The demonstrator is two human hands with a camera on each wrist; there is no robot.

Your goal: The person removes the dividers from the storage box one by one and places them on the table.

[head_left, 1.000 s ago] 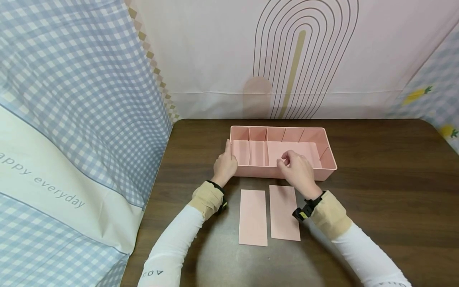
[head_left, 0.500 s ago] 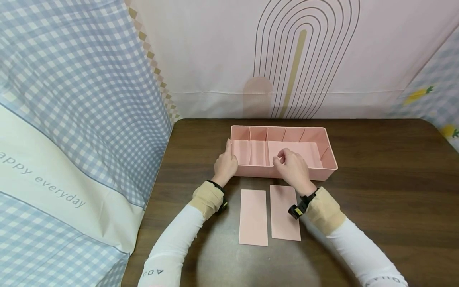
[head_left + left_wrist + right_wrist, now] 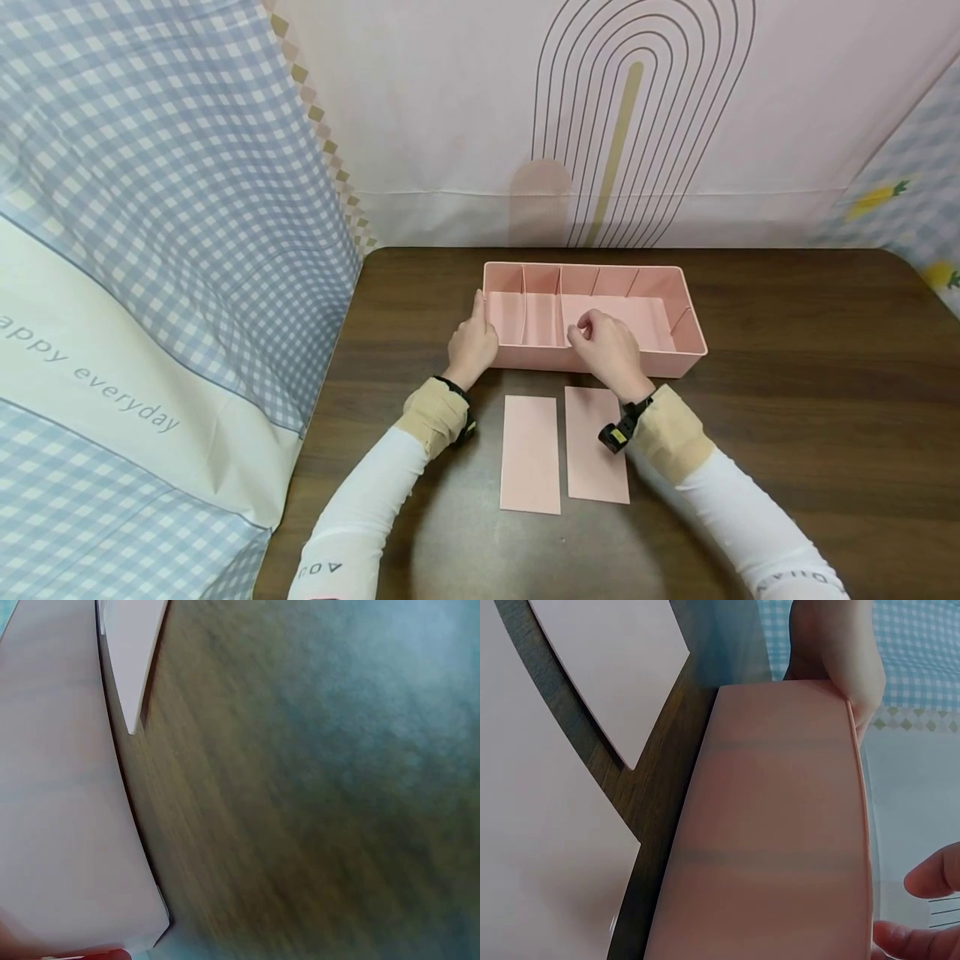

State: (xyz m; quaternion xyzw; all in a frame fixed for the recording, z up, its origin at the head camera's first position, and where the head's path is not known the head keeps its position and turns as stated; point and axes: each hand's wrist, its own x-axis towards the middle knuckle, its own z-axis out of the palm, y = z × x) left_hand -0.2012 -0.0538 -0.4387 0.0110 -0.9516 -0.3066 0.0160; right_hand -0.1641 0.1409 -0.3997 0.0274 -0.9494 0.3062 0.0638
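A long pink divided organizer box (image 3: 525,358) sits toward the back of the table, with two thin dividers (image 3: 562,308) standing across its left part. My left hand (image 3: 472,343) grips the box's front left corner, index finger stretched along the end wall; its other fingers are mostly hidden. Over the front rim, right of the second divider, is my right hand (image 3: 611,354), fingers loosely bent. In the right wrist view a thumb and fingertip (image 3: 911,941) appear at the rim with a gap and nothing visible between them.
Two flat pink rectangular panels, a left one (image 3: 530,454) and a right one (image 3: 594,450), lie side by side in front of the box on the dark wooden table (image 3: 810,417). Blue checked cloth (image 3: 187,167) hangs at the left and a pale printed cloth (image 3: 442,108) behind.
My right hand has shifted a little to the left along the box's front rim, closer to the second divider. The left hand, box and panels stay nearly in place.
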